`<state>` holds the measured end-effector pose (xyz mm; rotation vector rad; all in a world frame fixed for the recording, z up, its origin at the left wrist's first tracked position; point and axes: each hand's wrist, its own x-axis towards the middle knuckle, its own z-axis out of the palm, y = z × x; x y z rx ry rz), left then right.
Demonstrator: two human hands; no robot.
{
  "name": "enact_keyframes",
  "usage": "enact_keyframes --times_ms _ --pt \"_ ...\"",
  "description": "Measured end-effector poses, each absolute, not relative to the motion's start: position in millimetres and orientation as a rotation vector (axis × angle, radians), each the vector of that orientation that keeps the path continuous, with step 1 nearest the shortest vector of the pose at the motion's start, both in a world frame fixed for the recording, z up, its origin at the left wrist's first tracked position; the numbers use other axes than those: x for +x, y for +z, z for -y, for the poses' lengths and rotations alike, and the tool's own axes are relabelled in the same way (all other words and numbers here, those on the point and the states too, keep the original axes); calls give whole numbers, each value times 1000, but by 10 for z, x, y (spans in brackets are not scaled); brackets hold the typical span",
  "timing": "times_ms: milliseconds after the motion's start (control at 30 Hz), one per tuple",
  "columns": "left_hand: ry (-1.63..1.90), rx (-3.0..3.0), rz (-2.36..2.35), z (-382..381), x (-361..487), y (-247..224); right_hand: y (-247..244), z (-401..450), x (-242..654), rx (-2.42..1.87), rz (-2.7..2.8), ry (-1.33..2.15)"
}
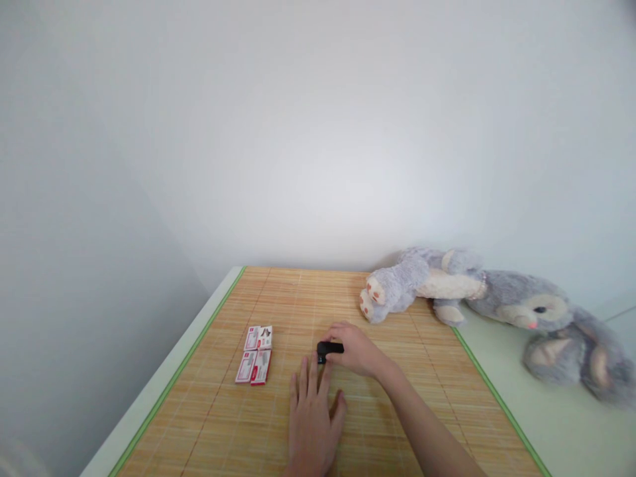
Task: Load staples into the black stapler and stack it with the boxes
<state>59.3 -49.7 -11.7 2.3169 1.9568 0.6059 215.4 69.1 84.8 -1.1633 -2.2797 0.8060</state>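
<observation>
A small black stapler (326, 347) sits on the bamboo mat (298, 298), near its middle. My right hand (355, 348) reaches in from the right with thumb and fingers closed around the stapler, covering its right end. Just in front of it, my left hand (314, 427) lies palm down on the mat with its fingers stretched forward and apart. The tips of its middle fingers come right up to the stapler's near side. Whether they touch it, I cannot tell.
Several small red-and-white boxes (261, 366) are grouped on the mat to the left of my hands. A grey plush rabbit (447, 281) lies across the back right of the pale table (556, 424). A white wall (318, 132) rises behind.
</observation>
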Motion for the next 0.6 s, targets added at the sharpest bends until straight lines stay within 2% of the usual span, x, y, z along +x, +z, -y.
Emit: enact_keyframes --times_ms 167,267,433,600 --pt "622 2312 -1977 502 622 -62 1179 -613 2703 -1160 2200 811" --pt "645 2307 -1987 501 626 -45 1192 -500 3111 -1243 2123 793" --pt "686 2303 -1955 492 603 -36 790 -348 3543 -1397 1930 884" --pt "717 2269 -1898 499 619 -34 398 -280 3599 -1427 1728 975"
